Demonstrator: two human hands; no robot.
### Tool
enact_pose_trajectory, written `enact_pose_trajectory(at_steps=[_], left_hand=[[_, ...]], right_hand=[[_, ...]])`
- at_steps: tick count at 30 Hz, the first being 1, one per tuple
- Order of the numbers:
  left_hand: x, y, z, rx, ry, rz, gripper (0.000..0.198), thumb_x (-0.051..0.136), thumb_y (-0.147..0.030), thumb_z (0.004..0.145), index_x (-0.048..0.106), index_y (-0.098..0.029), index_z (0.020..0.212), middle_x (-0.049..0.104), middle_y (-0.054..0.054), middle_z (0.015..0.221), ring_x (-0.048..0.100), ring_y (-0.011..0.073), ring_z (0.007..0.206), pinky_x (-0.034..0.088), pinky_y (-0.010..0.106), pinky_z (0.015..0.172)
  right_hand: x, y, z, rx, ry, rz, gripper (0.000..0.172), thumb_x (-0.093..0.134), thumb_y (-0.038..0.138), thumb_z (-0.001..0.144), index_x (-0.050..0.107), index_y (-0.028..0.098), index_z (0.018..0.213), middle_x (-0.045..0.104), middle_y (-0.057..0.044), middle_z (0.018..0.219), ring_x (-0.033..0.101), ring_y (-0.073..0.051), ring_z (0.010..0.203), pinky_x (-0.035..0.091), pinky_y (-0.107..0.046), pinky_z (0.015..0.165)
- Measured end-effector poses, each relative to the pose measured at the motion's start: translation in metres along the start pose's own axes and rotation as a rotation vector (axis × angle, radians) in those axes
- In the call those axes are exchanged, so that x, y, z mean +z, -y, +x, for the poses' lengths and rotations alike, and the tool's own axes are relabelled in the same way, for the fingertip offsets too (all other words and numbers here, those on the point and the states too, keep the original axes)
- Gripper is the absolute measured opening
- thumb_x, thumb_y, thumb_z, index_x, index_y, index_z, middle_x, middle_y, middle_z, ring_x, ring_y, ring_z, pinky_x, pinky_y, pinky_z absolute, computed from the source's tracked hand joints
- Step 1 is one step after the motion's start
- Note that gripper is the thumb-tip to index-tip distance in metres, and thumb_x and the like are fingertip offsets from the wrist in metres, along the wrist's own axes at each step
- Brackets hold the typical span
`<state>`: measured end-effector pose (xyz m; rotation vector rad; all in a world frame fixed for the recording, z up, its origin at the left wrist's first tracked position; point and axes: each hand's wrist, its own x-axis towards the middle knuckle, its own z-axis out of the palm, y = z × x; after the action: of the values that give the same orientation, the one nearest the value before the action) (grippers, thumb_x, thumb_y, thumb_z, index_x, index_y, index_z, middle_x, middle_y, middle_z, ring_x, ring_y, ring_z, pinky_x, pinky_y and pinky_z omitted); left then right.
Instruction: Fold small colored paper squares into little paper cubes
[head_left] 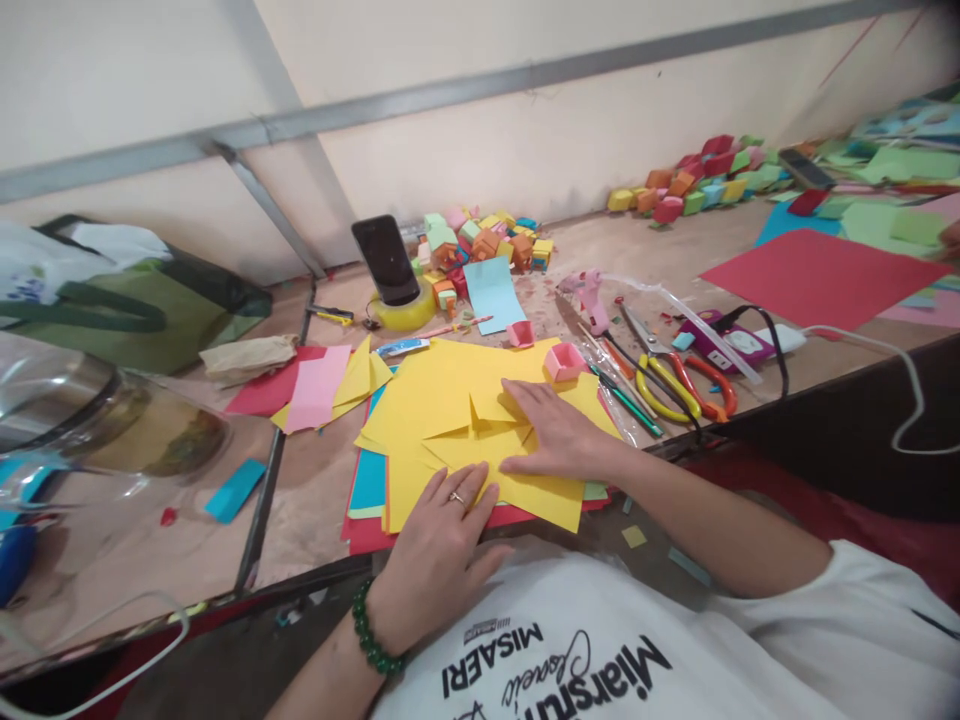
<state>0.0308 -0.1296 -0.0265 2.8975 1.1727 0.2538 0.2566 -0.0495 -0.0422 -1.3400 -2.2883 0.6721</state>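
A creased yellow paper [466, 450], its flaps partly raised, lies on stacked coloured sheets [409, 485]

White lettered shirt [581, 610], green beaded bracelet [366, 632], ring [455, 497]

Left of the stack of yellow paper sheets [442, 390], you have a bare strip of brown tabletop [311, 500] for a low pass, bounded farther left by a small blue paper rectangle [235, 491] and a clear jug with a silver metal top [172, 425]. Beyond the stack, a black phone [386, 258] propped on a yellow tape roll [405, 308] and a heap of multicoloured paper cubes [480, 245] block you. Right of it, a pink glue gun [589, 300], yellow-handled [667, 390] and orange-handled metal tools [709, 385] and a purple-and-white power box [727, 340] crowd your reach.
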Motion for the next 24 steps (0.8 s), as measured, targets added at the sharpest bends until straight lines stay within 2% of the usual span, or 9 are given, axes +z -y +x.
enact_pose_trajectory(at_steps=[4, 6, 12, 15, 18, 20, 24], left_hand=[[0.000, -0.001, 0.000, -0.014, 0.000, -0.022, 0.042, 0.057, -0.037, 0.087, 0.058, -0.013, 0.121, 0.059, 0.018, 0.131, 0.056, 0.0315, 0.118, 0.047, 0.053, 0.098], [0.000, -0.001, 0.000, -0.028, -0.002, -0.053, 0.040, 0.055, -0.034, 0.088, 0.058, -0.013, 0.121, 0.058, 0.018, 0.132, 0.055, 0.0313, 0.120, 0.046, 0.054, 0.099], [-0.002, -0.003, 0.003, -0.047, 0.002, -0.093, 0.034, 0.056, -0.030, 0.088, 0.061, -0.013, 0.117, 0.060, 0.018, 0.129, 0.056, 0.0308, 0.116, 0.048, 0.052, 0.098], [-0.001, -0.003, 0.002, -0.050, -0.015, -0.109, 0.034, 0.055, -0.029, 0.088, 0.060, -0.014, 0.118, 0.059, 0.018, 0.129, 0.056, 0.0312, 0.117, 0.048, 0.053, 0.098], [0.000, -0.002, -0.001, -0.042, -0.031, -0.118, 0.036, 0.054, -0.027, 0.088, 0.058, -0.013, 0.121, 0.058, 0.017, 0.131, 0.054, 0.0308, 0.119, 0.047, 0.052, 0.099], [0.000, -0.002, 0.000, -0.038, -0.040, -0.129, 0.034, 0.052, -0.027, 0.089, 0.058, -0.013, 0.119, 0.059, 0.017, 0.130, 0.055, 0.0298, 0.118, 0.047, 0.051, 0.099], [-0.001, -0.001, 0.009, -0.069, -0.051, -0.135, 0.024, 0.046, -0.027, 0.093, 0.061, -0.017, 0.108, 0.065, 0.014, 0.114, 0.061, 0.0252, 0.103, 0.052, 0.044, 0.089]], right_hand=[[-0.001, -0.014, 0.001, -0.063, 0.018, 0.063, 0.071, 0.051, 0.021, 0.081, 0.024, 0.014, 0.147, 0.037, -0.018, 0.147, 0.034, -0.029, 0.138, 0.030, -0.053, 0.112], [-0.003, -0.019, 0.002, -0.079, 0.027, 0.090, 0.069, 0.045, 0.016, 0.082, 0.024, 0.017, 0.147, 0.037, -0.017, 0.148, 0.033, -0.026, 0.139, 0.029, -0.053, 0.113], [-0.001, -0.011, 0.000, -0.052, 0.003, 0.045, 0.077, 0.058, 0.032, 0.080, 0.025, 0.012, 0.147, 0.036, -0.021, 0.147, 0.032, -0.032, 0.138, 0.029, -0.055, 0.112], [0.002, -0.016, 0.001, -0.074, -0.028, 0.064, 0.069, 0.049, 0.023, 0.083, 0.025, 0.015, 0.147, 0.037, -0.018, 0.147, 0.033, -0.028, 0.138, 0.029, -0.054, 0.112], [0.001, -0.025, 0.002, -0.109, -0.006, 0.084, 0.065, 0.041, 0.015, 0.084, 0.026, 0.017, 0.147, 0.038, -0.017, 0.147, 0.034, -0.026, 0.138, 0.029, -0.052, 0.113], [-0.001, -0.025, 0.001, -0.122, 0.020, 0.070, 0.063, 0.043, 0.020, 0.086, 0.026, 0.018, 0.147, 0.039, -0.016, 0.147, 0.035, -0.026, 0.138, 0.029, -0.052, 0.113], [-0.005, -0.008, -0.003, -0.087, 0.027, -0.017, 0.072, 0.058, 0.046, 0.084, 0.030, 0.021, 0.146, 0.037, -0.015, 0.149, 0.034, -0.030, 0.137, 0.032, -0.053, 0.111]])
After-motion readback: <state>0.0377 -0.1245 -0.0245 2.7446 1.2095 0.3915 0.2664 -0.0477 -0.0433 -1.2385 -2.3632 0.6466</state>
